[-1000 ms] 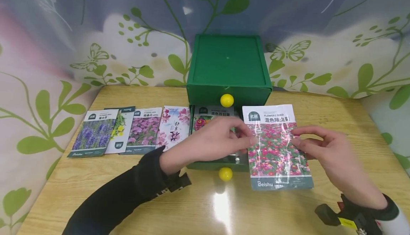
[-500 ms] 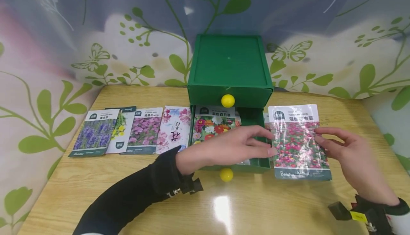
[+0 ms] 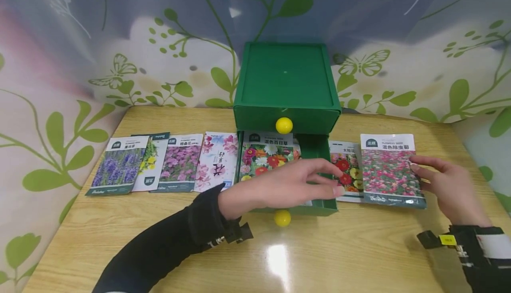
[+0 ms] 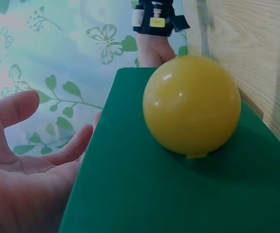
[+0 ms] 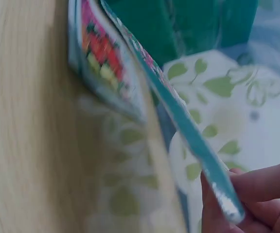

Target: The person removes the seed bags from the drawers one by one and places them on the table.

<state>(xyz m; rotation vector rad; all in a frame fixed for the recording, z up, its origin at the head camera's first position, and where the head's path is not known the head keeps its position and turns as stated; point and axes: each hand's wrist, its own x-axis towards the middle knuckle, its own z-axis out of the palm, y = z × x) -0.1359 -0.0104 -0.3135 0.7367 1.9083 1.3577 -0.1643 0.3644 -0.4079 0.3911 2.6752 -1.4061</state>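
My right hand pinches the right edge of a pink-flowered seed packet. In the right wrist view that packet is seen edge-on, tilted above the table, with thumb and fingers at its lower edge. It overlaps the side of another seed packet with red and yellow flowers, lying right of the drawer. My left hand hovers over the pulled-out green drawer, fingers loosely extended, holding nothing. A seed packet with mixed flowers lies in the drawer, partly hidden by the left hand.
The green cabinet stands against the patterned backdrop, its upper drawer shut with a yellow knob. The lower drawer's knob juts toward the front. Left of it several packets lie in a row, including a lavender packet.
My right hand has carried the pink-flowered packet rightward, away from the drawer. My left hand has moved right and come off the packet, exposing the red-and-yellow-flowered one.
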